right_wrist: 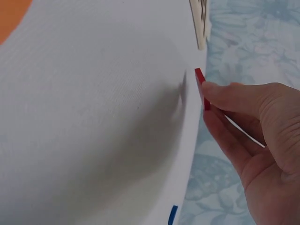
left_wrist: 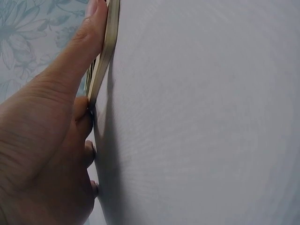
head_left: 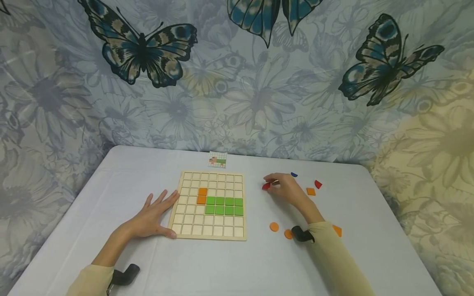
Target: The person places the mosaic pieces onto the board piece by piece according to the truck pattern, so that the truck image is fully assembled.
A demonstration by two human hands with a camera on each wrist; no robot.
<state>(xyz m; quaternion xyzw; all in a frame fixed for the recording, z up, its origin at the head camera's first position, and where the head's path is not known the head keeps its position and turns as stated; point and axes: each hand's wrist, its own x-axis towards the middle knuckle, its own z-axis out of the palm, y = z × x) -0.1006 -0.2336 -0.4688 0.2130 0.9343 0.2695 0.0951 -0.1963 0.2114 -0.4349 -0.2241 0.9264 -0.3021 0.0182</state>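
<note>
A wooden grid board [head_left: 188,231] lies flat on the table, with a block of green square tiles [head_left: 219,206] and two orange square tiles [head_left: 202,196] set in its cells. My left hand [head_left: 149,216] rests against the board's left edge, fingers spread, thumb at the near left corner. Off to the right of the board, my right hand [head_left: 285,187] pinches a small red piece [head_left: 266,186] between thumb and fingers. In the right wrist view the red piece [right_wrist: 202,89] is held above the white cloth.
A small pattern card [head_left: 217,159] lies behind the board. Right of it are a blue piece [head_left: 294,174], another red piece [head_left: 318,184], an orange square [head_left: 311,191], orange discs [head_left: 274,226] and an orange piece [head_left: 337,230] partly under the right sleeve. Butterfly-printed cloth hangs behind the table.
</note>
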